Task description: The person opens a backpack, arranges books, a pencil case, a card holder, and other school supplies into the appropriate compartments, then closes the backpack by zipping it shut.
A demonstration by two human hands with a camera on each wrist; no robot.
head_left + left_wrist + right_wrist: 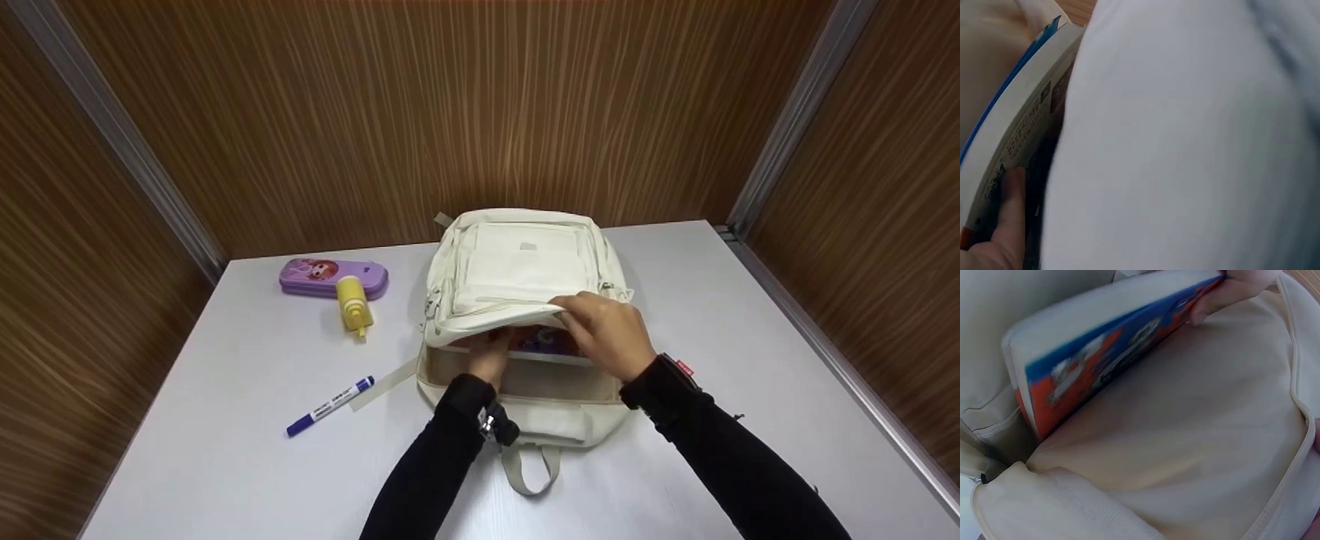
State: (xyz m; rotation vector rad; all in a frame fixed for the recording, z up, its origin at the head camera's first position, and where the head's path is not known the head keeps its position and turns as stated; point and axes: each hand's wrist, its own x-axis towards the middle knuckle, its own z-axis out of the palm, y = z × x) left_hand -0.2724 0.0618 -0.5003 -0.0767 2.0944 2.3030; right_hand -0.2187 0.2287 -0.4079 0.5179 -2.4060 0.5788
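Observation:
A cream backpack (529, 262) lies with its main compartment unzipped towards me. My right hand (609, 334) pinches the edge of its raised front panel between thumb and fingers. Inside the opening, my left hand (489, 358) grips a thick book (551, 340) with a blue and orange cover. In the right wrist view, the left hand (1241, 292) holds the book (1123, 343) at its upper end, against the pale lining. Seen from the left wrist, the thumb lies over the book's printed side; pale fabric hides the rest.
Left of the backpack, a purple pencil case (330, 277) with a cartoon figure lies behind a yellow bottle (353, 304). A blue-capped marker (330, 406) lies nearer, beside a strap (386, 386). Wood-grain panels (480, 112) wall the white table (225, 360).

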